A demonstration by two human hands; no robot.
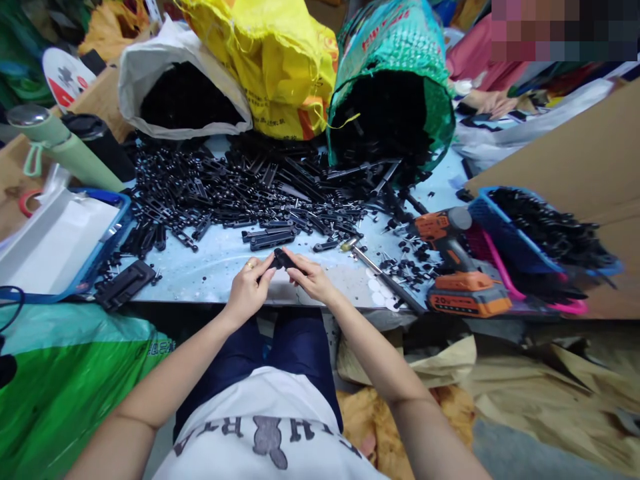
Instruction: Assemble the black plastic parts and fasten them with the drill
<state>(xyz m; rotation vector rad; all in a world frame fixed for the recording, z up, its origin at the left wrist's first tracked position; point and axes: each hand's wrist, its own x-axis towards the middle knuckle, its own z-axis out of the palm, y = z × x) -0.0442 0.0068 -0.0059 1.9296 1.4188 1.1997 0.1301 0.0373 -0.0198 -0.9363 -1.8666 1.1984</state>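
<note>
Black plastic part (283,259) sits pinched between the left hand (249,288) and right hand (311,278) at the desk (225,257) edge. Finished pieces seemingly fill the blue basket (505,230), while a big loose pile (240,187) looks untouched.

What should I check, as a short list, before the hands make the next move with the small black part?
1. Both hands on the part: ok. The left hand and the right hand pinch the small black part between their fingertips.
2. Part lined up correctly: cannot tell, it is too small and partly covered.
3. Supply near: ok. The pile of black parts lies just beyond the hands on the table.
4. Cordless drill within reach: ok, it lies to the right, apart from the hands.
5. Loose screws near the drill: ok, scattered there.
6. Drill bit fitted: cannot tell.
</note>
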